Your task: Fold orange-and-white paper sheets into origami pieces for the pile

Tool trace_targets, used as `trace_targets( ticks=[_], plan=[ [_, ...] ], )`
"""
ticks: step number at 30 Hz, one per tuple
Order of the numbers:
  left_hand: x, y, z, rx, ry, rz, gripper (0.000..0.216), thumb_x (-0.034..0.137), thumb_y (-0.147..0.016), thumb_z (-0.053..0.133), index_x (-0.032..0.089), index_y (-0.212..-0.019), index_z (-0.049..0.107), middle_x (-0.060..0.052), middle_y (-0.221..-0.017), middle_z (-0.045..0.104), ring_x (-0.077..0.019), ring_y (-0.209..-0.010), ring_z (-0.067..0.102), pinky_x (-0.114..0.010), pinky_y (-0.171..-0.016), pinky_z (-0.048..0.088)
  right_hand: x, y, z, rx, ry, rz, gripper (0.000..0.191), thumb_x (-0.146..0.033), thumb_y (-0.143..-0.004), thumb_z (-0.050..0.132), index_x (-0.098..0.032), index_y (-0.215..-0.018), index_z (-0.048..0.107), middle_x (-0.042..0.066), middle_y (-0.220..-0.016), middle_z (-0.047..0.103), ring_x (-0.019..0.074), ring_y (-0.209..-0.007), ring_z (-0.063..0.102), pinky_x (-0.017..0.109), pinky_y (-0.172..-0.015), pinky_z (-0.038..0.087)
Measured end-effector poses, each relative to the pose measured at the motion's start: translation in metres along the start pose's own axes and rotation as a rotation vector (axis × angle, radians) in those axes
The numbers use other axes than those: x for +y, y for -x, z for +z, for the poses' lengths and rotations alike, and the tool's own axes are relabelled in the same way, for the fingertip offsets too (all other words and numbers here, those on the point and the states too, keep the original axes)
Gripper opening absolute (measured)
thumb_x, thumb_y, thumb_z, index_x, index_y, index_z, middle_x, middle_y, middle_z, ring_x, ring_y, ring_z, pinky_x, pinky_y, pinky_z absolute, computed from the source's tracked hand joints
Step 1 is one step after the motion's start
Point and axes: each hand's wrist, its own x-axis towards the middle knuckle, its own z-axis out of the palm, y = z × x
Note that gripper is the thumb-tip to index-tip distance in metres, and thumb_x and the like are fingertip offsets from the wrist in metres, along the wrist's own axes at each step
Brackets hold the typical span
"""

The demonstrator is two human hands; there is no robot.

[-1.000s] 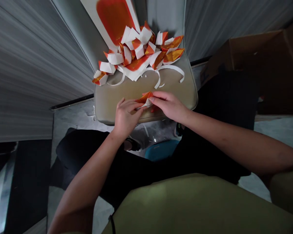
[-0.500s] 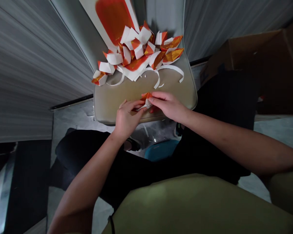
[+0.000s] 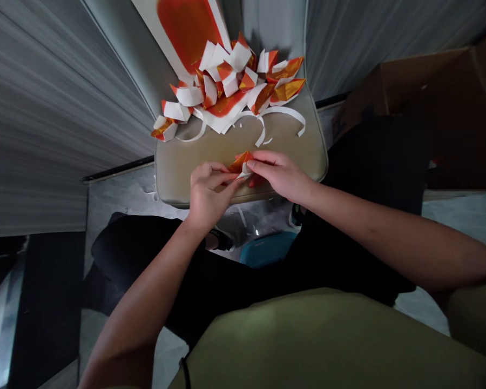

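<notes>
A small folded piece of orange and white paper [image 3: 240,162] rests on the near part of a beige chair seat [image 3: 186,162]. My left hand [image 3: 207,190] pinches its left side with curled fingers. My right hand [image 3: 278,174] presses and grips its right side with the fingertips together. Both hands meet over the paper near the seat's front edge. Farther back on the seat lies a heap of several folded orange and white paper pieces [image 3: 230,81] with loose white paper strips [image 3: 281,113] in front of it.
A stack of flat sheets with an orange panel [image 3: 182,27] leans at the back of the seat. An open cardboard box [image 3: 429,108] stands at the right. Grey ribbed shutters rise left and right. My black-trousered legs and a blue stool [image 3: 267,248] are below.
My left-hand fingers have curled tighter round the paper piece, which tilted up slightly. The right hand has barely moved.
</notes>
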Motion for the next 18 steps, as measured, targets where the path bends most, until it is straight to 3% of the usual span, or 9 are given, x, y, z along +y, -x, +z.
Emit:
trace_targets(
  ticks=[3, 10, 18],
  plan=[
    [0.0013, 0.0004, -0.0015, 0.014, -0.033, 0.028, 0.004, 0.036, -0.087, 0.082, 0.032, -0.086, 0.082, -0.001, -0.102, 0.071, -0.0197, -0.1, 0.066, -0.042, -0.098, 0.053, 0.0001, 0.0003, 0.0004, -0.001, -0.018, 0.005, 0.017, -0.036, -0.094, 0.063, -0.023, -0.089, 0.073, -0.001, -0.086, 0.069, 0.0128, -0.069, 0.062, 0.026, -0.065, 0.05],
    [0.0003, -0.0023, -0.0043, -0.035, -0.038, 0.056, 0.008, 0.037, -0.09, 0.079, 0.029, -0.087, 0.082, -0.002, -0.139, 0.068, -0.0285, -0.128, 0.063, -0.053, -0.113, 0.047, -0.0004, 0.0009, 0.0003, -0.014, -0.025, 0.025, 0.018, -0.038, -0.096, 0.064, -0.024, -0.093, 0.074, 0.0, -0.091, 0.071, 0.0133, -0.071, 0.063, 0.028, -0.067, 0.053],
    [-0.0004, -0.0042, -0.0025, -0.107, 0.119, -0.062, 0.01, 0.035, -0.092, 0.076, 0.027, -0.089, 0.081, -0.005, -0.132, 0.074, -0.0257, -0.124, 0.068, -0.047, -0.108, 0.056, -0.0001, 0.0019, -0.0006, -0.039, 0.008, -0.017, 0.012, -0.035, -0.09, 0.069, -0.023, -0.093, 0.073, 0.001, -0.092, 0.072, 0.0149, -0.078, 0.062, 0.029, -0.069, 0.054]
  ],
)
